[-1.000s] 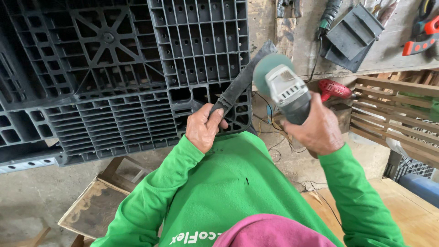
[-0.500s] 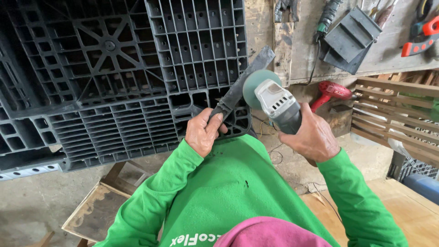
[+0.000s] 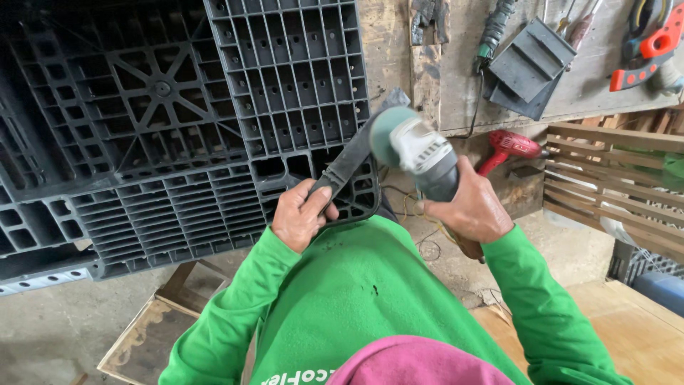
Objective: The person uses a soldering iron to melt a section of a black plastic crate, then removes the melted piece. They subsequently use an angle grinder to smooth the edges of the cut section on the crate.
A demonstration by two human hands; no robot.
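My left hand (image 3: 303, 216) grips the lower end of a long flat dark metal blade (image 3: 358, 150), which slants up to the right. My right hand (image 3: 472, 209) holds an angle grinder (image 3: 417, 151) with a grey-white body. Its round disc rests against the blade's upper part. Both arms wear bright green sleeves, and the blade is held out in front of my chest.
Black plastic pallets (image 3: 164, 128) lean upright at the left. A red power drill (image 3: 511, 147) lies by the wall. Tools hang on a board (image 3: 570, 57) at the upper right. A slatted wooden crate (image 3: 620, 178) stands right, a wooden board (image 3: 146, 342) lies on the concrete floor.
The grinder has slid left and down along the blade, so its disc now sits nearer the blade's middle. My left hand keeps its grip.
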